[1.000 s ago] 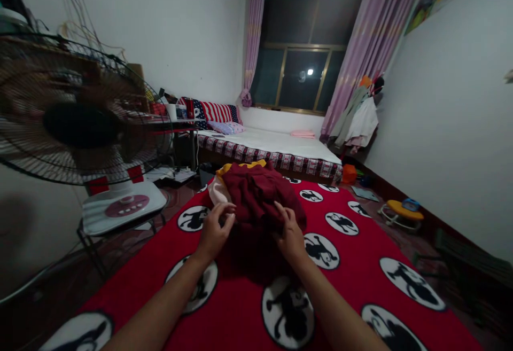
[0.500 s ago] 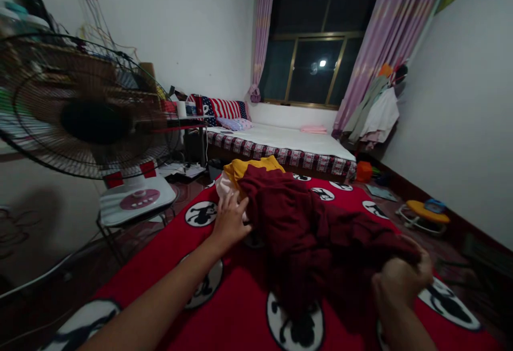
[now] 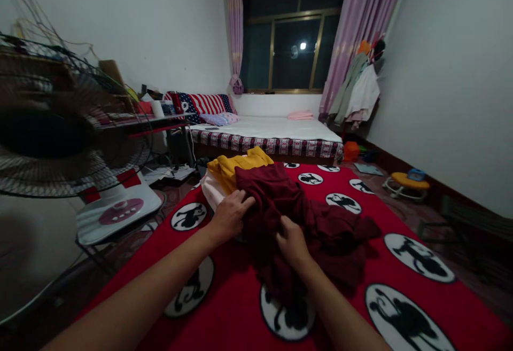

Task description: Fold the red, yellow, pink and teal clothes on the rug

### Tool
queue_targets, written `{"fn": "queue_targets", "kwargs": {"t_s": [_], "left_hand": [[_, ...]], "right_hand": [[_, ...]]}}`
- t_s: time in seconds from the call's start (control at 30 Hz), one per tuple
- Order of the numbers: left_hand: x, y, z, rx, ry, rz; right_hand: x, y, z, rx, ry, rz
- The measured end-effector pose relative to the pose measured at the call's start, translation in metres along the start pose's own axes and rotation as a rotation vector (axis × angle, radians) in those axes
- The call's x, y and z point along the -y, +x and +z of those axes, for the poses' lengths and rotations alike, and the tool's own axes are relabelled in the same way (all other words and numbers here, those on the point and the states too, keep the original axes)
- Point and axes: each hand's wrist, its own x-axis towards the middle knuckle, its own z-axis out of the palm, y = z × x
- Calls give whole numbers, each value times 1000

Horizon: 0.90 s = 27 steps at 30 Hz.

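- The dark red garment (image 3: 276,188) lies bunched on the red blanket (image 3: 401,212), in front of us. Its far end rests against a yellow garment (image 3: 232,166) and a pale cloth (image 3: 210,195).
- Our left hand (image 3: 230,215) has its fingers curled over the garment's upper left edge, and it appears to grip the cloth there.
- Our right hand (image 3: 292,241) is closed on a fold near the middle. Its fingertips are buried in the fabric, so we cannot tell how many layers it holds.
- We judge the step in hand to be sorting out this bunched garment. Hold the left edge fast as an anchor, so that the yellow garment and pale cloth are not dragged along.
- Take one layer only with the right hand, at a seam or hem. A grip on several layers is likely to keep the bundle tangled.
- Keep the cloth low over the blanket and well apart from the fan (image 3: 48,132) on our left.
- Half a second ago the right hand was far out to the right, drawing the garment taut. It is now back at the middle, and the cloth lies slack in a heap.
- The left hand has stayed at the same edge.
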Motion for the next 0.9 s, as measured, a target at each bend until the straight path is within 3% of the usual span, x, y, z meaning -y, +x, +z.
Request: {"fn": "queue_targets", "kwargs": {"t_s": [0.07,0.1,0.2,0.27,0.3,0.37,0.47,0.57,0.7,0.9], "left_hand": [[4,2,4,-67,-60,-70],[5,4,4,-101,-94,-112],[2,10,1,-102,-83,-183],[-7,10,-2,-39,39,-146],[-13,9,-2,-12,107,-113],[-23,3,2,4,211,-74],[-25,-6,15,-20,277,-111],[-12,-11,27,-13,300,-126],[9,-4,22,31,279,-51],[53,11,-11,101,189,80]], "right_hand": [[-6,4,-16,-92,221,87],[-10,7,-29,-221,317,162],[-25,15,-79,-805,422,310],[-35,17,-107,-984,327,260],[-39,17,-115,-949,259,227],[-41,13,-117,-702,106,201],[-29,1,-92,-260,-250,195],[-11,-7,-65,-2,-643,148],[-1,-4,-61,27,-869,221],[-7,7,-89,2,-701,309]]}}
